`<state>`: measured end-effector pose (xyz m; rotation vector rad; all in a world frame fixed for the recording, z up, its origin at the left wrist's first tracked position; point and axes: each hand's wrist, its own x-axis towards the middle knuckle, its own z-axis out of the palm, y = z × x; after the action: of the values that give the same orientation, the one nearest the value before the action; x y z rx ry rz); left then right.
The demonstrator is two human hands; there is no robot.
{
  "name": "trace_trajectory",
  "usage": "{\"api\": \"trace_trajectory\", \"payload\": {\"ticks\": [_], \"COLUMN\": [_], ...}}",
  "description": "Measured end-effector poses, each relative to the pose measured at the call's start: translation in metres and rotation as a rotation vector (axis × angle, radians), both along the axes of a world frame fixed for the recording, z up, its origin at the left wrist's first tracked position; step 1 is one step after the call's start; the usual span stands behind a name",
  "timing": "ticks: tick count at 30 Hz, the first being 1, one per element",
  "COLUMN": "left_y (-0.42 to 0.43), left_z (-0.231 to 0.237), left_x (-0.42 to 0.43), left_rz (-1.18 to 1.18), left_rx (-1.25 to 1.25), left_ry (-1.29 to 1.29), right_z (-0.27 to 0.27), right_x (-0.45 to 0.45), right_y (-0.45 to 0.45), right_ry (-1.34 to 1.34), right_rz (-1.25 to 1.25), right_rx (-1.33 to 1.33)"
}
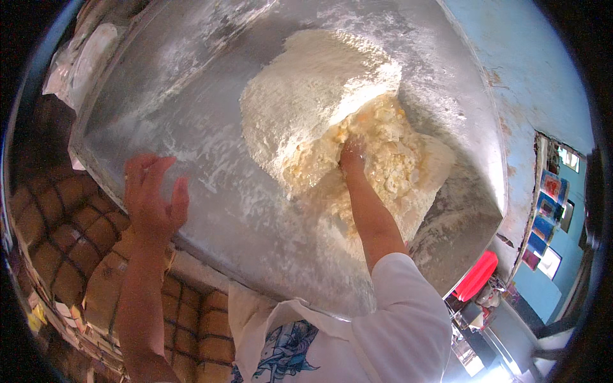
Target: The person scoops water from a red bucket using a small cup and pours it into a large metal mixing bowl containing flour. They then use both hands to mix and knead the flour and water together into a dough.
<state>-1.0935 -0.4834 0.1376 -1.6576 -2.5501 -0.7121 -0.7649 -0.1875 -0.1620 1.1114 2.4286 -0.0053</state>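
Observation:
My right hand [353, 152] is sunk into a wet, lumpy flour mixture [392, 158], and its fingers are buried out of sight. Behind it rises a large mound of pale dry flour [292, 91], hollowed on the near side where the yellowish wet part lies. My left hand [155, 191] hovers by the near left edge of the metal trough [206, 201], its fingers apart and slightly curled with nothing in them. Streaks of flour coat the trough's floor and walls.
A pale blue wall [536, 81] runs along the right side of the trough. A bright red object [476, 276] sits outside its right corner. White plastic bags [93, 57] hang at the far left edge. Brown floor tiles [72, 249] show below at the left.

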Motion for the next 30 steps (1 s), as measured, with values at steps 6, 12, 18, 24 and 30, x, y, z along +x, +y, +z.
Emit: {"api": "trace_trajectory", "payload": {"ticks": [6,12,18,24,30], "left_y": [-0.001,-0.004,-0.001,-0.001,-0.005], "left_z": [0.002,-0.001,0.001,0.002,-0.003], "left_x": [0.000,-0.001,0.000,0.001,0.000], "left_rz": [-0.002,-0.011,0.000,0.013,0.006], "left_rx": [0.052,0.012,0.001,0.051,0.045], "left_ry": [0.019,0.016,0.000,0.014,-0.023], "right_z": [0.036,0.084,0.019,0.029,0.084], "right_x": [0.026,-0.009,-0.003,0.035,0.067], "right_y": [0.021,0.055,0.073,0.068,-0.020], "right_ry": [0.203,0.229,-0.404,0.310,0.527], "right_rz": [-0.402,-0.256,0.140,-0.400,-0.398], "right_rx": [-0.280,0.114,0.153,-0.240,-0.469]}}
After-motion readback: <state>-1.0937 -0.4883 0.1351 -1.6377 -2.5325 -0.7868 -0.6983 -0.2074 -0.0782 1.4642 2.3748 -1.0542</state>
